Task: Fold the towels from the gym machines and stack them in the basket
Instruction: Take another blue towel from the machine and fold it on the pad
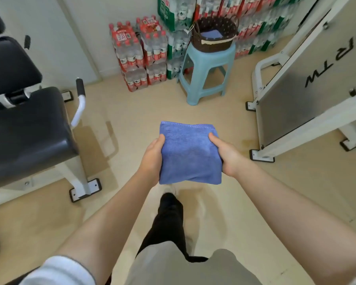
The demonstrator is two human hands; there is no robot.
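Left hand point(152, 159) and right hand point(227, 156) grip folded towel point(190, 153).

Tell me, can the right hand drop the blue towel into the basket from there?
Probably not yet. The right hand and left hand hold the folded towel, while the basket sits ahead on the blue stool, across open floor. Nothing blocks the path.

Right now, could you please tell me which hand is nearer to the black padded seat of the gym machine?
Left. The left hand grips the folded blue towel on the side facing the black padded seat; the right hand grips the towel's far side.
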